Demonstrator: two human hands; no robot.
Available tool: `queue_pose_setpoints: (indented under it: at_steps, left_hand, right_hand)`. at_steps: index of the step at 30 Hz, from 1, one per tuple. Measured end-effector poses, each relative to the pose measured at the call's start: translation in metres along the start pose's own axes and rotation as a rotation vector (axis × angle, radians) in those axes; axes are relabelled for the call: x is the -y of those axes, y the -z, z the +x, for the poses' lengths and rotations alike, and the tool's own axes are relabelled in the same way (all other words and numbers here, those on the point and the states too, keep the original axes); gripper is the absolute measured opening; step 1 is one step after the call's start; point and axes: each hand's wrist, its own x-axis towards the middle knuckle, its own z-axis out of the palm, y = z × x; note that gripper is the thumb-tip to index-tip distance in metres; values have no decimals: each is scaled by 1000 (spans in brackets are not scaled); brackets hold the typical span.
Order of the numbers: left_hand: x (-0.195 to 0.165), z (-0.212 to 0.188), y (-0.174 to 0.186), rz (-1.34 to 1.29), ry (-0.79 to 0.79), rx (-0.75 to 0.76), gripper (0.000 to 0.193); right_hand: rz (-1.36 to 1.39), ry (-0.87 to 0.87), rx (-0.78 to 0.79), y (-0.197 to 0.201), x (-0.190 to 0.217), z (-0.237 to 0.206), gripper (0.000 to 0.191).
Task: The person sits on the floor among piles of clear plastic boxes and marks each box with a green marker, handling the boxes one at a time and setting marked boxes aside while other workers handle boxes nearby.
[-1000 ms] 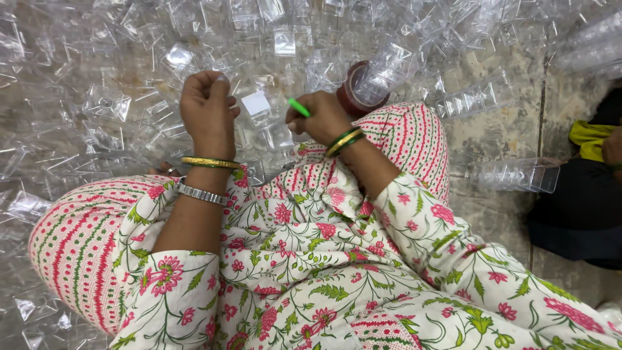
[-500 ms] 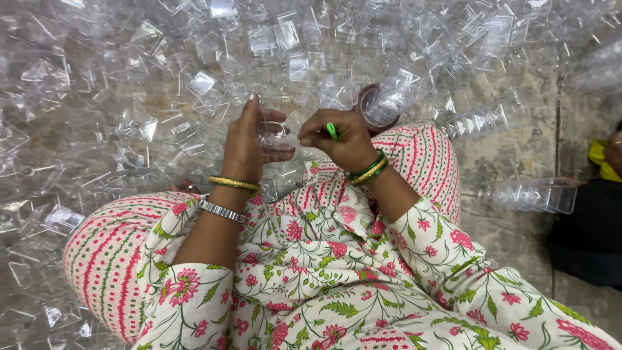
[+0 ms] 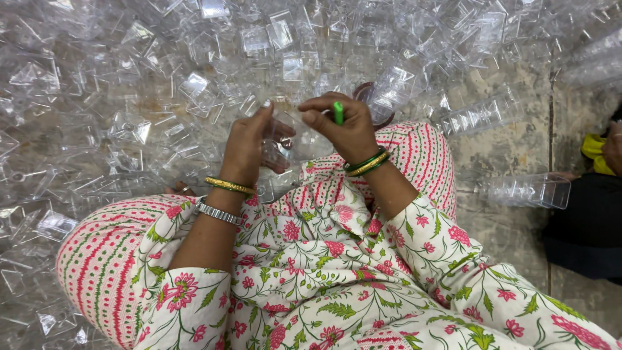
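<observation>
My left hand [image 3: 249,146] grips a small clear plastic cup [image 3: 278,139] just above my lap. My right hand [image 3: 346,129] is closed around a thin green stick-like tool [image 3: 337,112], whose tip pokes up between finger and thumb, close beside the cup. Both wrists wear bangles, and the left also has a metal bracelet. Below the hands lie my knees in pink striped trousers and my floral sleeves.
Several clear plastic cups and square pieces [image 3: 194,84] cover the floor ahead and to the left. Stacked rows of clear cups [image 3: 479,116] [image 3: 528,190] lie on the concrete to the right. Another person's hand and dark and yellow clothing [image 3: 599,155] sit at the right edge.
My left hand has come back from the pile with a clear cup, and both hands have moved together nearer my lap. The view has shifted a little.
</observation>
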Motion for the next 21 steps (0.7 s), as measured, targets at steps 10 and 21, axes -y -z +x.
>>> queue_pose_setpoints:
  at_steps: [10, 21]
  left_hand:
    - [0, -3, 1, 3, -6, 38, 56]
    - [-5, -2, 0, -147, 221, -44, 62]
  right_hand:
    - [81, -325, 25, 7, -3, 6, 16]
    - [-155, 46, 218, 18, -11, 6, 35]
